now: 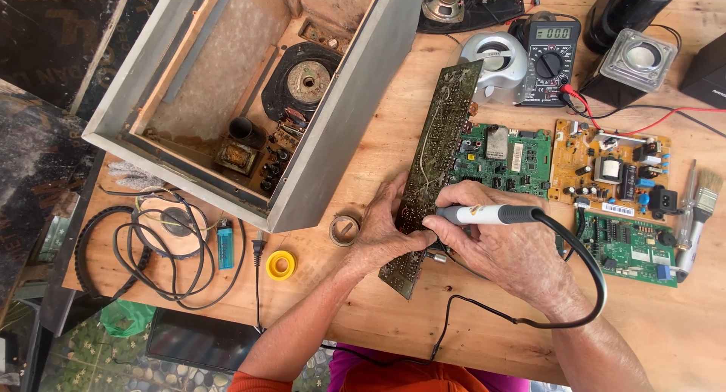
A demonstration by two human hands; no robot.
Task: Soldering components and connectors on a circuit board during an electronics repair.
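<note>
A long dark circuit board [436,146] stands on edge, tilted, on the wooden table [484,324]. My left hand [386,229] grips its lower part, thumb against the solder side. My right hand [499,244] holds a white and grey soldering iron [488,214] like a pen, its tip pointing left at the board near my left fingers. The iron's black cord [582,286] loops round my right wrist and runs off the near table edge.
An open grey speaker cabinet [333,127] lies at the left with a speaker and transformer inside. Green and orange circuit boards [605,169], a multimeter [548,55], a brush [703,203], a yellow tape roll [280,265] and coiled black cables [151,248] surround my hands.
</note>
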